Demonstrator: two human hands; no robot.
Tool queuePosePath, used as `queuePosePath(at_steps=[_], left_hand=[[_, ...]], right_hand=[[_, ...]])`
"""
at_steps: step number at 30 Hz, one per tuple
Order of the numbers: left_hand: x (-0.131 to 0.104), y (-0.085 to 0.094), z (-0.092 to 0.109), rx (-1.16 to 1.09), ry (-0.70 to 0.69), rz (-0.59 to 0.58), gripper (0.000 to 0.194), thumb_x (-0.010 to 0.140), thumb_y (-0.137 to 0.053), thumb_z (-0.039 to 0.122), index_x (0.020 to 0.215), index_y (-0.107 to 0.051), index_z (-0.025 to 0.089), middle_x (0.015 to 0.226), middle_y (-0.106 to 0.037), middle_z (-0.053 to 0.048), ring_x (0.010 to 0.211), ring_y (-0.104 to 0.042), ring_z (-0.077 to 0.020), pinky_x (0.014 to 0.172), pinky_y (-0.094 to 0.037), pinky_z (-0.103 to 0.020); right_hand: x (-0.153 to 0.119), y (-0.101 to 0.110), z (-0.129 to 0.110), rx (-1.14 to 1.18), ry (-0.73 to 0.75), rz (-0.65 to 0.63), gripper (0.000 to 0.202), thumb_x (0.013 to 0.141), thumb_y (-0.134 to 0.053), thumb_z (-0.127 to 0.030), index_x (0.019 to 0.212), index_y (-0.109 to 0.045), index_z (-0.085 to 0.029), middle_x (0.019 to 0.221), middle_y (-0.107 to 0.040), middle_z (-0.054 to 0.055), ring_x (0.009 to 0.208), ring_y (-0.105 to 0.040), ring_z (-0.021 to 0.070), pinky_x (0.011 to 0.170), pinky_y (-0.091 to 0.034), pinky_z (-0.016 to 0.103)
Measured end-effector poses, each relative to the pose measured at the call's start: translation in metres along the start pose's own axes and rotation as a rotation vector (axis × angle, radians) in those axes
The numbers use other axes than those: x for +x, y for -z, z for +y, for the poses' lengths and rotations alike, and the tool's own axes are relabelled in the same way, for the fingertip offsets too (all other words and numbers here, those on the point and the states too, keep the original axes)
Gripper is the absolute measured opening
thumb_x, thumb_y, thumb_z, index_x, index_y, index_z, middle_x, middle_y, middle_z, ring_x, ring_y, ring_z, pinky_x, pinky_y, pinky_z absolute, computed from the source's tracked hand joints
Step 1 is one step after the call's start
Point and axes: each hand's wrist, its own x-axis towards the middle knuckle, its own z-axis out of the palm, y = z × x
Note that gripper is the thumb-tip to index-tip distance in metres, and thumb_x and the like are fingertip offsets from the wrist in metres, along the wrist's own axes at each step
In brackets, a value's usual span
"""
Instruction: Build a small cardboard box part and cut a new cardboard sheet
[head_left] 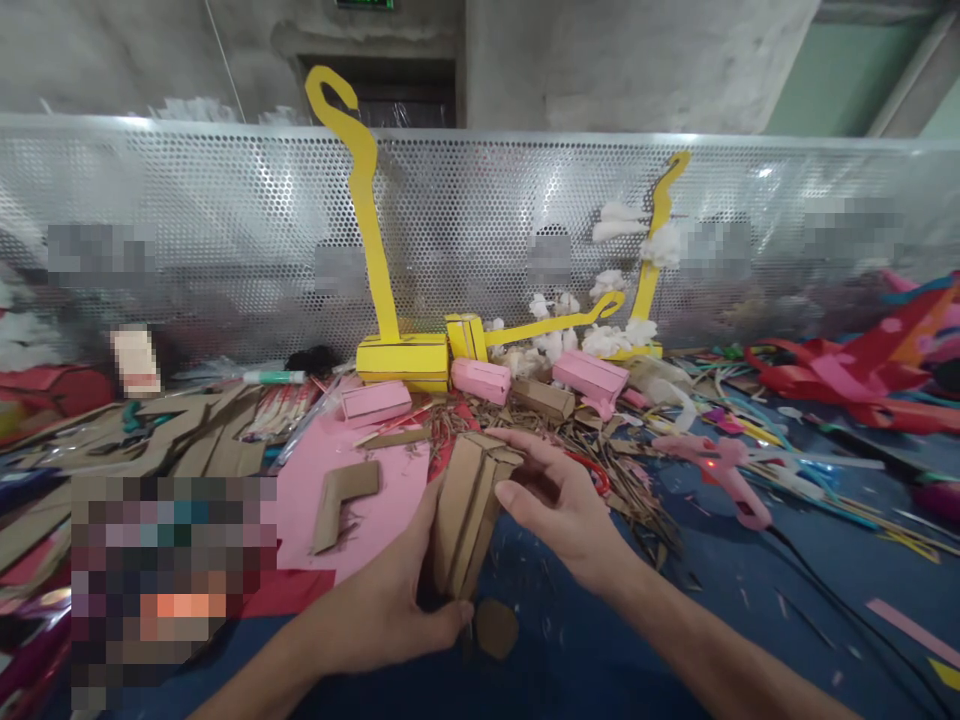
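A small brown cardboard box [463, 515] is held up between both my hands, tilted, with a seam running along its near faces. My left hand [409, 600] wraps its lower left side, thumb near the bottom edge. At its upper right, my right hand [559, 500] grips the top end with thumb and fingers. Below it on the blue table lies a round cardboard piece [496, 628]. An L-shaped cardboard piece [343, 502] rests on a pink sheet [397, 545] to the left.
Behind are pink boxes [376, 401], a brown box [541, 398] and yellow boxes with hooked strips [402, 362] before a perforated metal panel [480, 220]. A pink glue gun [720, 465] with a black cord lies right. Cardboard scraps [645, 500] litter the middle.
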Motion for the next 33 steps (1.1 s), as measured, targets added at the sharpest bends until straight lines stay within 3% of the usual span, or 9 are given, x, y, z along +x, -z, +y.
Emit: queuePosePath(at_steps=[6, 16, 20, 26, 33], left_hand=[[0.002, 0.001, -0.001, -0.067, -0.038, -0.019, 0.114, 0.080, -0.067, 0.016, 0.157, 0.016, 0.025, 0.154, -0.040, -0.014, 0.137, -0.044, -0.0299, 0.116, -0.037, -0.046], [0.002, -0.001, -0.004, 0.028, -0.013, 0.037, 0.116, 0.079, -0.070, 0.022, 0.157, 0.015, 0.026, 0.163, -0.026, -0.014, 0.151, -0.019, -0.0348, 0.123, -0.022, -0.052], [0.001, 0.000, -0.005, 0.032, -0.024, 0.034, 0.112, 0.082, -0.068, 0.026, 0.158, 0.014, 0.023, 0.160, -0.031, -0.016, 0.148, -0.026, -0.0350, 0.122, -0.023, -0.051], [0.000, -0.001, -0.012, -0.002, -0.032, 0.022, 0.107, 0.085, -0.064, 0.024, 0.157, 0.015, 0.020, 0.147, -0.048, -0.016, 0.130, -0.052, -0.0290, 0.117, -0.034, -0.045], [-0.001, -0.002, -0.013, 0.029, -0.061, 0.052, 0.108, 0.084, -0.065, 0.023, 0.158, 0.015, 0.021, 0.153, -0.041, -0.017, 0.137, -0.044, -0.0314, 0.116, -0.035, -0.044]], right_hand=[[0.000, -0.001, 0.002, 0.023, -0.014, -0.018, 0.048, 0.085, -0.071, -0.034, 0.130, -0.058, -0.023, 0.105, -0.073, 0.005, 0.094, -0.069, 0.0186, 0.085, -0.056, 0.033], [-0.002, -0.001, 0.003, 0.003, 0.020, 0.025, 0.045, 0.087, -0.069, -0.039, 0.128, -0.060, -0.024, 0.107, -0.072, 0.005, 0.095, -0.067, 0.0185, 0.084, -0.055, 0.031], [-0.003, -0.003, 0.002, 0.008, 0.066, 0.022, 0.044, 0.087, -0.070, -0.039, 0.127, -0.060, -0.024, 0.110, -0.072, 0.005, 0.094, -0.067, 0.0189, 0.083, -0.055, 0.032], [-0.005, -0.004, 0.000, 0.013, 0.094, 0.003, 0.041, 0.089, -0.068, -0.037, 0.127, -0.060, -0.023, 0.114, -0.072, 0.006, 0.103, -0.067, 0.0197, 0.087, -0.055, 0.031], [-0.006, -0.002, 0.001, 0.004, 0.088, -0.009, 0.043, 0.089, -0.067, -0.039, 0.129, -0.059, -0.024, 0.117, -0.071, 0.007, 0.105, -0.067, 0.0205, 0.090, -0.054, 0.032]])
